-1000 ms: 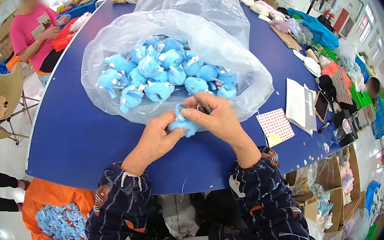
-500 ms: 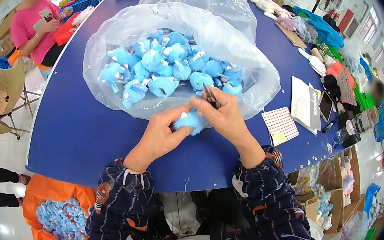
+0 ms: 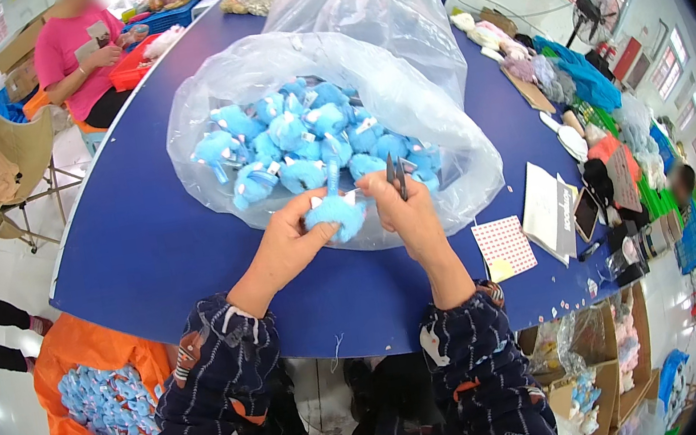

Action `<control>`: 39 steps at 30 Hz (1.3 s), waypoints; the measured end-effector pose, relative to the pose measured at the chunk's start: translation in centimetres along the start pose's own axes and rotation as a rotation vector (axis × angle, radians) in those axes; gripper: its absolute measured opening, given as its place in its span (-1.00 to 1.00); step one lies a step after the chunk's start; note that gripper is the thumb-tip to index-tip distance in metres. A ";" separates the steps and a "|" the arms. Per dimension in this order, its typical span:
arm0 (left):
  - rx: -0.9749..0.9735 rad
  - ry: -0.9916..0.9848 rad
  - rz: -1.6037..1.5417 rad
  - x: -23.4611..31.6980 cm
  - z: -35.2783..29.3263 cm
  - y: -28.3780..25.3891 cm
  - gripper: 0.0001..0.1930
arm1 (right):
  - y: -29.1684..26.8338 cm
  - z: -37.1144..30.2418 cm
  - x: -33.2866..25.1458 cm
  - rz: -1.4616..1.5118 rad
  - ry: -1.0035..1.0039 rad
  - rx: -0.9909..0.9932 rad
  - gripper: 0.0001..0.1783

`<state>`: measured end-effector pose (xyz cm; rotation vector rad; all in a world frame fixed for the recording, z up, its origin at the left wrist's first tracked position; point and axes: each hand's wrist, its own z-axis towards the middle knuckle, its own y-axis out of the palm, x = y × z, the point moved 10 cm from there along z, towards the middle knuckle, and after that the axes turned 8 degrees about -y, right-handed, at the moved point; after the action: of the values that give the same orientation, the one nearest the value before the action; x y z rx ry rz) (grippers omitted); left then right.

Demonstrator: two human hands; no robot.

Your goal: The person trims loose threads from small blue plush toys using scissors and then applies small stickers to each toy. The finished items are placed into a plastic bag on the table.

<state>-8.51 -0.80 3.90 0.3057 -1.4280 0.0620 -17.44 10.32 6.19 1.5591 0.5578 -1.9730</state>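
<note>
My left hand (image 3: pixel 290 240) grips a small blue plush toy (image 3: pixel 336 208) above the near edge of the blue table (image 3: pixel 128 250). My right hand (image 3: pixel 405 209) touches the same toy from the right and holds small dark scissors (image 3: pixel 394 173), blades pointing up. Just behind my hands lies a large clear plastic bag (image 3: pixel 253 61) with several more blue plush toys (image 3: pixel 300 139) inside.
A second clear bag (image 3: pixel 376 11) lies farther back. A dotted card (image 3: pixel 504 246), papers (image 3: pixel 548 210), a phone and assorted goods line the right side. A person in a pink shirt (image 3: pixel 76 51) sits at far left. An orange bag of blue toys (image 3: pixel 101 403) rests on the floor.
My hands with the toy have lifted slightly toward the bag. The scissors now stick up from my right hand.
</note>
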 end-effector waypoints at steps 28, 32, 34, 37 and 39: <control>-0.591 0.570 -1.037 11.3 -7.1 -6.2 -0.42 | 3.0 -1.7 -3.0 -0.191 -0.352 0.014 -0.82; 0.331 0.193 0.173 3.9 0.3 -9.7 -0.49 | 1.6 -1.8 -3.0 -0.306 -0.351 0.042 -0.80; 0.536 0.272 0.874 4.5 -0.8 -9.0 -0.53 | 2.7 -1.6 -2.8 -0.297 -0.361 0.028 -0.81; 0.556 0.204 0.994 3.7 -0.3 -9.0 -0.53 | 3.2 -1.3 -2.0 -0.267 -0.323 0.003 -0.81; 0.542 0.185 0.844 4.2 0.1 -8.1 -0.53 | 3.1 -1.2 -1.6 -0.257 -0.306 -0.020 -0.79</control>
<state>-6.12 -9.22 6.64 0.1115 -1.2492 1.1473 -14.24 9.03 7.48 1.1875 0.6727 -2.3347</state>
